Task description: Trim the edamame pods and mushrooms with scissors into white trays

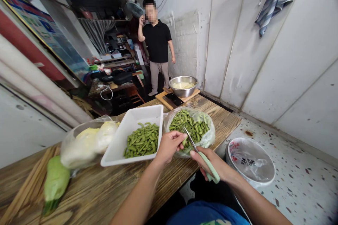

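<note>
My left hand [171, 145] pinches a green edamame pod [184, 142] in front of the plastic bag. In my right hand [211, 161] is a pair of scissors [210, 166] with pale green handles, its blades pointing up and left beside the pod. Behind both hands lies a clear plastic bag [212, 134] full of edamame pods [194, 123]. Left of it stands a white rectangular tray [120, 130] with a heap of edamame pods [144, 140] at its right side.
A green squash [56, 182] and a bagged pale vegetable [87, 146] lie at the left on the wooden table [105, 193]. A steel bowl [185, 91] and a dark phone [173, 99] rest at the far end. A lined bin [250, 161] stands right; a person [158, 42] stands behind.
</note>
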The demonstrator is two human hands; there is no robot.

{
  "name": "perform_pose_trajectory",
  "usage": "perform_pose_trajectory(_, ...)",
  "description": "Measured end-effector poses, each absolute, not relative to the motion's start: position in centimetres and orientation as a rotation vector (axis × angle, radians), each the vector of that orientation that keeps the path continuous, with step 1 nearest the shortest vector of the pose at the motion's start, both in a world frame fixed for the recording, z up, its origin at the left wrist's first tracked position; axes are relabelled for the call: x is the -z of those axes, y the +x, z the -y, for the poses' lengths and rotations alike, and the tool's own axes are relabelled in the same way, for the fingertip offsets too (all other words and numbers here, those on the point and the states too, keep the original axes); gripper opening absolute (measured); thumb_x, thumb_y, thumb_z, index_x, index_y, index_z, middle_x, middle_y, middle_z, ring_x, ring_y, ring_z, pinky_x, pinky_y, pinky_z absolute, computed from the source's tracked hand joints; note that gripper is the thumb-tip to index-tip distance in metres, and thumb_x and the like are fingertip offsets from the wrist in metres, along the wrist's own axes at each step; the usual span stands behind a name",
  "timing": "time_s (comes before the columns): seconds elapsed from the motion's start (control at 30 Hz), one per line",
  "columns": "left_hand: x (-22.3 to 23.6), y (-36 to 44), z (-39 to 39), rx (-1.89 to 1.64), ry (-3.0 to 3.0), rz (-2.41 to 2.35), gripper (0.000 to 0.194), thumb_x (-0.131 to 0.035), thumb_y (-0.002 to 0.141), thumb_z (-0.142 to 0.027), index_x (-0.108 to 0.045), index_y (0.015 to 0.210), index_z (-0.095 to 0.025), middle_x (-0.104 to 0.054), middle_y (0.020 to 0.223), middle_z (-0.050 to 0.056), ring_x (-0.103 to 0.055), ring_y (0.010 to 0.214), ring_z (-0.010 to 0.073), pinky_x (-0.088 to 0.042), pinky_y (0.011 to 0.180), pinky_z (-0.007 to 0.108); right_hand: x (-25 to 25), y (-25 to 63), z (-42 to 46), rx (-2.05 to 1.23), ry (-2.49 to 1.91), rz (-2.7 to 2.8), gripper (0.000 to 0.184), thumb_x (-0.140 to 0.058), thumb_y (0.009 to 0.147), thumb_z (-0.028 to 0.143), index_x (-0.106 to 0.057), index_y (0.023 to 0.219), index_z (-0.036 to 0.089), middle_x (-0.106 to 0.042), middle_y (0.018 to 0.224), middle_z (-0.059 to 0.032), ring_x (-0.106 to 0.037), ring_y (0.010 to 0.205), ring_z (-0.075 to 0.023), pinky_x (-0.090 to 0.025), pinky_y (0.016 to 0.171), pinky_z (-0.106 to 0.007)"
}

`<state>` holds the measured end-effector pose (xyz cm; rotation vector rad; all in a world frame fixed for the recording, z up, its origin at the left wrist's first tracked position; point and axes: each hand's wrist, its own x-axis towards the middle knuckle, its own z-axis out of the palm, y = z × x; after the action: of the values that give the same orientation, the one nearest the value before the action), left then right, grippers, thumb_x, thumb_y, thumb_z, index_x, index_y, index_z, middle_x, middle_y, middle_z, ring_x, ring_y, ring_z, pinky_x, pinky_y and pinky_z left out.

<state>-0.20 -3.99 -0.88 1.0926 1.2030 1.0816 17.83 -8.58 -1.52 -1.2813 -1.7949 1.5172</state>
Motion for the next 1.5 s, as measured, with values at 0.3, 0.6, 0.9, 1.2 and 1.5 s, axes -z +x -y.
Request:
perform_pose_trajectory(0.3, 0.4, -0.5, 4.1, -1.139, 0.747, -1.051, 0.043, -0.096, 0.050, -0.032, -0.068, 0.075, -0.012, -0.070, 0.071, 0.003, -0.071, 0.067, 0.0147, -0.058, 0.067, 0.025, 2.5, 18.0, 8.6, -1.774, -1.099, 1.629, 0.071, -0.035, 0.083, 0.087, -0.049, 0.095, 0.019, -0.053, 0.054, 0.0053, -0.052, 0.043, -0.0120, -0.043, 0.044, -0.023)
perform_pose_trajectory(0.6, 1.0, 0.9, 5.1, -1.323, 0.665, -1.072, 0.046, -0.096, 0.044, -0.039, -0.067, 0.065, -0.012, -0.066, 0.061, -0.001, -0.062, 0.059, 0.0090, -0.051, 0.058, 0.020, 1.6, 17.8, 8.8, -1.679, -1.129, 1.711, 0.072, -0.033, 0.083, 0.087, -0.051, 0.093, 0.018, -0.049, 0.051, 0.0060, -0.049, 0.043, -0.0117, -0.040, 0.045, -0.023)
perform_pose_trajectory(0.9, 1.5, 0.9, 5.2, -1.283, 0.741, -1.125, 0.041, -0.092, 0.049, -0.041, -0.068, 0.067, -0.013, -0.068, 0.062, 0.002, -0.063, 0.060, 0.0122, -0.052, 0.061, 0.024, 1.9, 17.7, 8.9, -1.663, -1.306, 1.647, 0.068, -0.041, 0.080, 0.088, -0.050, 0.083, 0.020, -0.045, 0.041, 0.0085, -0.046, 0.031, -0.0110, -0.032, 0.031, -0.019)
perform_pose_trajectory(1.2, 0.4, -8.6, 3.7, -1.248, 1.803, -2.322, 0.027, -0.058, 0.084, -0.021, -0.076, 0.104, -0.020, -0.068, 0.126, 0.013, -0.055, 0.123, 0.0328, -0.036, 0.108, 0.050, 3.1, 18.4, 8.7, -2.041, -0.882, 1.170, 0.066, -0.060, 0.076, 0.081, -0.054, 0.101, 0.020, -0.067, 0.070, -0.0017, -0.068, 0.068, -0.0194, -0.052, 0.068, -0.032)
perform_pose_trajectory(1.5, 0.8, -2.0, 2.4, -0.123, 2.310, -2.122, 0.019, -0.062, 0.086, -0.030, -0.077, 0.082, -0.019, -0.070, 0.105, 0.015, -0.052, 0.112, 0.0338, -0.030, 0.094, 0.049, 2.5, 18.3, 8.7, -1.904, -1.003, 1.428, 0.071, -0.045, 0.082, 0.084, -0.053, 0.104, 0.017, -0.055, 0.055, 0.0047, -0.055, 0.046, -0.0125, -0.038, 0.046, -0.022)
